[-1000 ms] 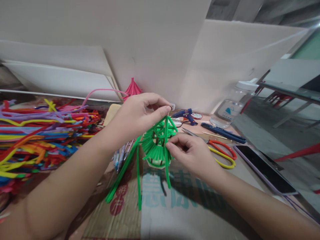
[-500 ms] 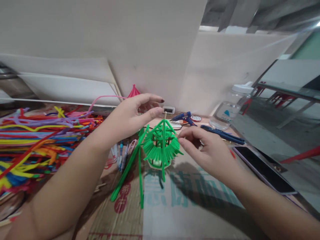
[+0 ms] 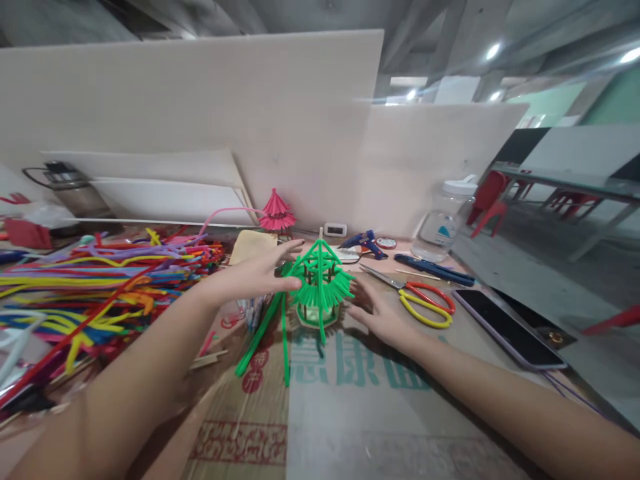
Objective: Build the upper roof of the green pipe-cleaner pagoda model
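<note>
A small pavilion model (image 3: 327,293) with a roof of green pipe cleaners stands upright on a pale base, a thin stick showing at its peak. On its left side my left hand (image 3: 267,267) is open, thumb and fingers apart, its thumb close to the roof. My right hand (image 3: 380,319) is open at the right side, fingertips by the lower roof edge; whether either hand touches the model I cannot tell. Loose green pipe cleaners (image 3: 260,337) lie left of the model, partly behind my left hand. Under everything is a printed cardboard sheet (image 3: 240,413).
Scissors (image 3: 425,303) and a phone (image 3: 510,327) lie to the right. Behind are a blue glue gun (image 3: 365,243), a blue-handled tool (image 3: 435,269), a water bottle (image 3: 440,223) and a pink pavilion model (image 3: 275,210). Multicoloured pipe cleaners (image 3: 100,287) are heaped at left.
Both hands have come lower, to either side of the green model; my left hand was above and beside its top. My right fingers have spread. The view has tilted up, and the scissors now show.
</note>
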A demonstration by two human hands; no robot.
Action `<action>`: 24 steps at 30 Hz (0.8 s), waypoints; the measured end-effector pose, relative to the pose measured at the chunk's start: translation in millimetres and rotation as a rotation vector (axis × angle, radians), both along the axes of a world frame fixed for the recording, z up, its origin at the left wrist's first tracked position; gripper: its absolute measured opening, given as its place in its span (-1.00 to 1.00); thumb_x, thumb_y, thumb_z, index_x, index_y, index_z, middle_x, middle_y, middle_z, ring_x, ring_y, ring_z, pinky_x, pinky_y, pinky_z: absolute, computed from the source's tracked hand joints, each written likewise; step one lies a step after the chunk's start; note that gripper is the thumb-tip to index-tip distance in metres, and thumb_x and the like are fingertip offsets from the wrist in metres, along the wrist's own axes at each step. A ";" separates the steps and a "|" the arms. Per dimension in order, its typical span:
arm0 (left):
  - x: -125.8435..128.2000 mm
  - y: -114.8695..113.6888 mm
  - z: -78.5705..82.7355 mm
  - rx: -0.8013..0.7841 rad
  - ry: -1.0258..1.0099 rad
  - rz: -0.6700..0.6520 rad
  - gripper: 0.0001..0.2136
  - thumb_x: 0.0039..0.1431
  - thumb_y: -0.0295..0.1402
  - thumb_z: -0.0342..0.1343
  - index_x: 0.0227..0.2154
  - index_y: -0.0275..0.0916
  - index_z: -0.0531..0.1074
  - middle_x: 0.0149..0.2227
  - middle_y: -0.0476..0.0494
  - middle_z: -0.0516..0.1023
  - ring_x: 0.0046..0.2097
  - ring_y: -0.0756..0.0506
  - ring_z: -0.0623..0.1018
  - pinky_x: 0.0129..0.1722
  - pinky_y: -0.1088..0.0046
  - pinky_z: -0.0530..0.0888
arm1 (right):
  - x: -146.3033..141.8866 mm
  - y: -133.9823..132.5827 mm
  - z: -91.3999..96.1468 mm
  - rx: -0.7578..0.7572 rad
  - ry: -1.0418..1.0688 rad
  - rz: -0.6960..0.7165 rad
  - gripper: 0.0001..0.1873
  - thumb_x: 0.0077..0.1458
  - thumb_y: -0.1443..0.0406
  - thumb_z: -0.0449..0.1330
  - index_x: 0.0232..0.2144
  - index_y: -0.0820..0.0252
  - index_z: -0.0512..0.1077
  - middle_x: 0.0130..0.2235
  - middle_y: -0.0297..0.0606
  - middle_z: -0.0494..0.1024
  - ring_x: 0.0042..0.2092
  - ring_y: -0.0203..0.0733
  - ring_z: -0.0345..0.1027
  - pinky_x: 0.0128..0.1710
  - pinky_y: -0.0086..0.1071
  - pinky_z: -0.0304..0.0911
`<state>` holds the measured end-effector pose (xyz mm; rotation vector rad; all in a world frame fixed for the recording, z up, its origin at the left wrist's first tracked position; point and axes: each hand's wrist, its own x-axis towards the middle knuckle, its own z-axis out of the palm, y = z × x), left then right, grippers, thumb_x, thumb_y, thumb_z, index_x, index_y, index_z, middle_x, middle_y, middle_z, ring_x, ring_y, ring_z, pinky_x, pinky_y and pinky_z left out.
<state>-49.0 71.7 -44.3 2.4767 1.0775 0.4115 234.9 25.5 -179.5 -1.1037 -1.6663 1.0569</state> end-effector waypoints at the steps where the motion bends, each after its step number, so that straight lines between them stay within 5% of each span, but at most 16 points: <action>1: 2.1 1.0 -3.5 -0.003 -0.028 -0.015 -0.12 0.18 0.08 0.18 0.42 -0.25 0.00 0.45 -0.34 0.10 0.42 -0.34 0.20 0.36 0.13 0.23 | -3.0 3.4 1.1 -0.004 -0.053 -0.006 -0.24 0.11 0.06 0.27 0.29 0.16 0.24 0.26 0.02 0.41 0.26 0.04 0.34 0.24 -0.10 0.26; 5: 12.2 7.8 -16.1 -0.023 -0.104 -0.102 -0.14 0.14 0.01 0.27 0.41 -0.18 0.07 0.41 -0.27 0.21 0.38 -0.32 0.29 0.33 0.21 0.31 | -18.4 18.9 10.8 -0.002 -0.154 -0.017 -0.74 0.07 0.26 0.23 -0.19 0.25 0.56 -0.13 -0.10 0.67 -0.08 0.01 0.53 -0.02 -0.16 0.39; 9: 19.2 7.4 -14.2 0.014 -0.116 -0.108 -0.13 0.11 -0.02 0.30 0.40 -0.22 0.10 0.38 -0.33 0.26 0.36 -0.34 0.31 0.31 0.20 0.34 | -15.2 11.9 18.7 -0.007 -0.178 -0.052 -0.75 0.11 0.21 0.17 -0.44 0.27 0.53 -0.43 -0.22 0.60 -0.37 -0.14 0.44 -0.31 -0.30 0.34; 16: 42.2 -21.4 11.2 -0.021 -0.234 -0.070 -0.30 0.28 0.00 0.11 0.36 -0.25 0.14 0.29 -0.42 0.39 0.26 -0.27 0.46 0.14 0.21 0.49 | 13.3 -21.1 18.8 0.031 -0.176 -0.073 -0.85 0.04 0.28 0.20 -0.42 0.21 0.57 -0.37 -0.26 0.64 -0.26 -0.11 0.48 -0.22 -0.32 0.36; 24: 54.0 -29.9 -5.0 0.023 -0.341 -0.098 -0.34 0.27 -0.06 0.17 0.34 -0.23 0.20 0.35 -0.33 0.30 0.33 -0.26 0.36 0.32 0.15 0.31 | 15.2 -15.5 7.0 0.043 -0.155 -0.005 -0.83 0.11 0.30 0.17 -0.38 0.16 0.58 -0.25 -0.24 0.69 -0.15 -0.03 0.57 -0.10 -0.22 0.43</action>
